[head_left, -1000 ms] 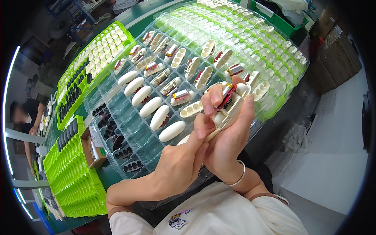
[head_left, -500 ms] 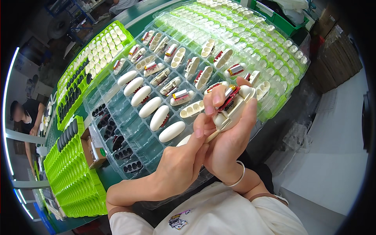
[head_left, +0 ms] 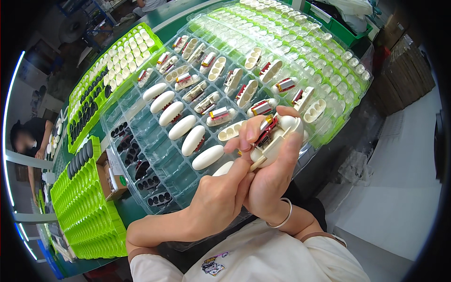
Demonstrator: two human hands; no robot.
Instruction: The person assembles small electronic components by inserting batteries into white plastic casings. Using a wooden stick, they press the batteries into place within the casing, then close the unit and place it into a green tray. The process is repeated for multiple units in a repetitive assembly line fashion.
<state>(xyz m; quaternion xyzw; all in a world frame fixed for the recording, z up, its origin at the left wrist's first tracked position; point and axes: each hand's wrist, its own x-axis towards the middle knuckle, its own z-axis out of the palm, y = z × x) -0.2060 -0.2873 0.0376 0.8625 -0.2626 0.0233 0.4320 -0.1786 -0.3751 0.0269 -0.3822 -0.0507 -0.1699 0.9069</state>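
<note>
My right hand is closed round a white oval plastic shell, held tilted above the tray. Inside the shell sits a red circuit board with a black part on it; my right fingers partly cover it. My left hand is closed, its thumb and fingers pinched at the shell's lower end. A thin cream-coloured strip shows there between the fingertips and the shell; whether it is separate from the shell I cannot tell. Beneath is a clear compartment tray of white shells, some closed, others with boards showing.
Black shell parts fill the tray's left column. Green trays stand at left, one with white and black pieces. A clear tray of small transparent parts lies at far right. A cardboard box sits left. Another person is at far left.
My right hand has turned the shell slightly and lowered it a little, and its fingers have shifted over the board. My left hand stays pinched at the shell's lower end.
</note>
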